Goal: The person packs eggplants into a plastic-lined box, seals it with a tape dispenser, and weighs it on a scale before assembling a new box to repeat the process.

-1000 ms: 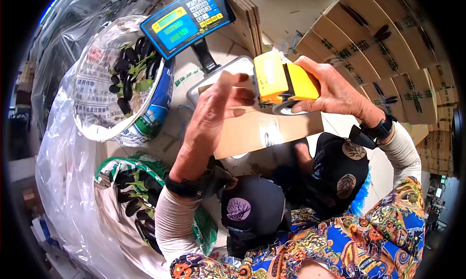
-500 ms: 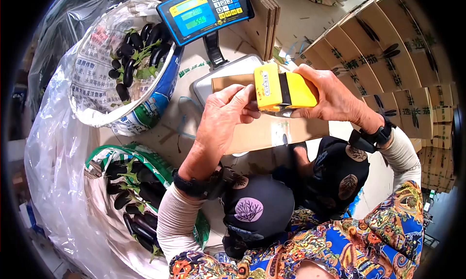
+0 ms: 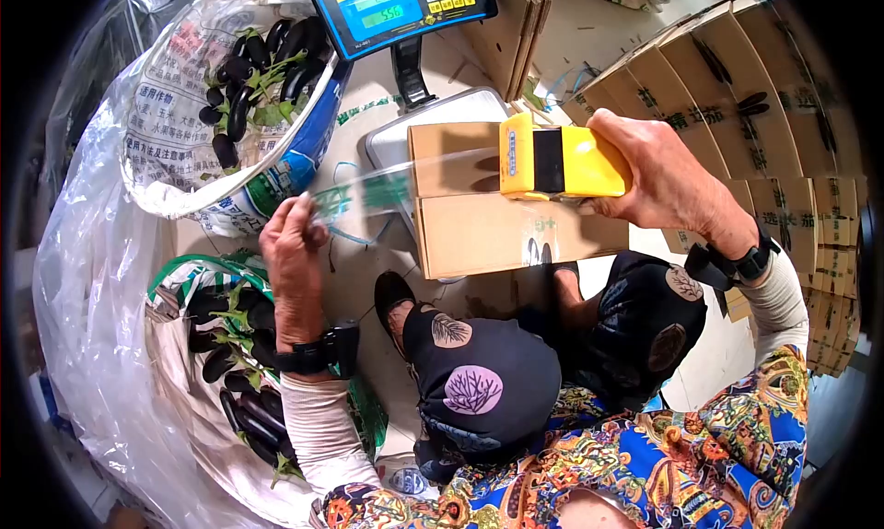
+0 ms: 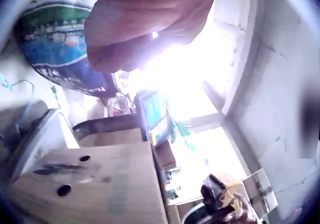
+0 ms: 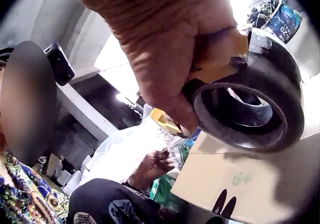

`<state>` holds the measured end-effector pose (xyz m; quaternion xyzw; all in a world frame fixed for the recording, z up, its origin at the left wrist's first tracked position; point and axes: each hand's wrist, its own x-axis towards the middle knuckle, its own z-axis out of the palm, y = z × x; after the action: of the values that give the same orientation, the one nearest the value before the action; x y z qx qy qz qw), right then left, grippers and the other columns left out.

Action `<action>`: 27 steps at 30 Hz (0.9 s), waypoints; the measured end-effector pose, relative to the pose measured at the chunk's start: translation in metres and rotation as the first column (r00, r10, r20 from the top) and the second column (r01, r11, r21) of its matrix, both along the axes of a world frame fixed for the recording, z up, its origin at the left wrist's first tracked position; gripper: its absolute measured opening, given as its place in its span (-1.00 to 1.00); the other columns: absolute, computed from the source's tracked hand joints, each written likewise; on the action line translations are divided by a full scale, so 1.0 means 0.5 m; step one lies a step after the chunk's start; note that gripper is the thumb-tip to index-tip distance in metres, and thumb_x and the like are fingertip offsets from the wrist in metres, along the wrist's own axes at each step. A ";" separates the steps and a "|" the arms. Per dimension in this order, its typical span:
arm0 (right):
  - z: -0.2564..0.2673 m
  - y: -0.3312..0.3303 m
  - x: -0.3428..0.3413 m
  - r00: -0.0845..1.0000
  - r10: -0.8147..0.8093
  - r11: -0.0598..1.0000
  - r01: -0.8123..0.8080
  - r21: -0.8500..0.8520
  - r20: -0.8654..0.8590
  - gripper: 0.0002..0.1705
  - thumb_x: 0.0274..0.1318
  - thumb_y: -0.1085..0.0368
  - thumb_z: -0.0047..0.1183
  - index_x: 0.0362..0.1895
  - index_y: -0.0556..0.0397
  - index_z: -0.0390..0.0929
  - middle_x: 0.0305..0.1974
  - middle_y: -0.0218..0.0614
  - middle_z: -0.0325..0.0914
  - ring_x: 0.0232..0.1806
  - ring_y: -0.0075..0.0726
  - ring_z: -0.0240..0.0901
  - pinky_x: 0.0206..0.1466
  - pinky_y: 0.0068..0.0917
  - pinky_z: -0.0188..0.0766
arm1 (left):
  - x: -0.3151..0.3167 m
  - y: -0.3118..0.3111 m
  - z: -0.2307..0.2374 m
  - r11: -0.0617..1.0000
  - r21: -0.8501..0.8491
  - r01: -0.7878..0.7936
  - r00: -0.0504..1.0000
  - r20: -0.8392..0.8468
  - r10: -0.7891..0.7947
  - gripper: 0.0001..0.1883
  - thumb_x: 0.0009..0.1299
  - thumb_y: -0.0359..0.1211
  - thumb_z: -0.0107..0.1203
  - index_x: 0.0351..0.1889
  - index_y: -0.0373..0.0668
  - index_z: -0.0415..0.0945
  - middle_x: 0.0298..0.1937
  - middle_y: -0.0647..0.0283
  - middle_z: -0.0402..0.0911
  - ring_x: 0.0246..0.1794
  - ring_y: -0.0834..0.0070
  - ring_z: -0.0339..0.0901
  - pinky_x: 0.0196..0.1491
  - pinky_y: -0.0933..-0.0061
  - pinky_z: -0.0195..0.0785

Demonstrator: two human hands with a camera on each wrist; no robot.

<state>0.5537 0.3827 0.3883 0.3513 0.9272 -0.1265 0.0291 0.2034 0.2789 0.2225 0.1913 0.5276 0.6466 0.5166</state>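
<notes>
Left hand [image 3: 295, 267] has pulled away from the yellow tape dispenser [image 3: 589, 161], where it was a moment ago, and is now well apart on the person's left. Clear tape strip [image 3: 378, 190] with green marks now spans between that hand and the dispenser. Left fingers curled, pinching the loose end of the strip; slight blur there, exact fingertip contact hard to read.

Right hand [image 3: 658, 174] grips the dispenser from its right side, thumb and fingers curled round the yellow body. Dispenser is above the cardboard carton [image 3: 516, 239], toward its right part; can't tell if it touches. Right wrist view shows the tape roll [image 5: 287, 104] held at the dispenser, big open core facing the camera.

Carton is closed on top as far as seen, with a seam across it, a green mark and dark eggplant print on the near side. It lies over the scale platform [image 3: 391, 147], whose pale rim shows at the far left corner. Scale display [image 3: 396, 11] stands beyond, lit, green digits and keypad.

Person's left: lined basket [image 3: 175, 202] with dark eggplants [image 3: 238, 113] and leafy bits, plus green-rimmed basket [image 3: 184, 271] nearer the body, more eggplants inside. Both beside clear plastic sheeting [image 3: 87, 280]. Flat cardboard sheets [image 3: 516, 32] stand upright past the scale. Printed cartons [image 3: 727, 105] stacked on the right.
</notes>
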 end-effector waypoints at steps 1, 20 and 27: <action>-0.006 -0.001 0.000 1.000 0.022 0.999 -0.022 0.031 0.000 -0.30 -0.26 0.04 0.40 -0.09 0.16 0.37 -0.33 -0.03 0.54 -0.24 0.05 0.57 -0.16 -0.19 0.52 | -0.016 -0.009 -0.028 0.999 0.012 -0.034 0.999 0.031 0.033 -0.85 0.44 -0.38 0.10 -0.38 -0.20 0.54 -0.57 0.52 0.37 -0.62 0.78 0.18 -0.52 0.71 0.04; -0.042 -0.002 -0.071 0.985 0.030 0.999 -0.033 0.017 0.171 -0.32 -0.24 0.05 0.41 -0.12 0.14 0.34 -0.31 0.01 0.53 -0.27 0.14 0.55 -0.23 -0.14 0.50 | 0.030 -0.019 -0.219 0.990 -0.127 -0.066 0.915 -0.404 0.010 -0.68 0.45 -0.26 0.08 -0.46 -0.32 0.50 -0.57 0.47 0.37 -0.53 0.67 0.18 -0.46 0.53 0.11; -0.047 -0.009 -0.082 0.980 0.019 0.999 -0.025 0.029 0.200 -0.37 -0.23 0.08 0.41 -0.16 0.12 0.35 -0.34 -0.02 0.53 -0.31 0.15 0.53 -0.24 -0.16 0.49 | 0.110 0.003 -0.293 0.996 -0.089 -0.033 0.780 -0.626 -0.030 -0.62 0.40 -0.19 0.09 -0.49 -0.34 0.42 -0.58 0.01 0.40 -0.58 0.24 0.23 -0.39 0.25 0.23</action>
<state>0.5129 0.3784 0.3648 0.3523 0.9253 -0.0758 0.1181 0.2584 0.2804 0.0761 0.3701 0.6993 0.5211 0.3202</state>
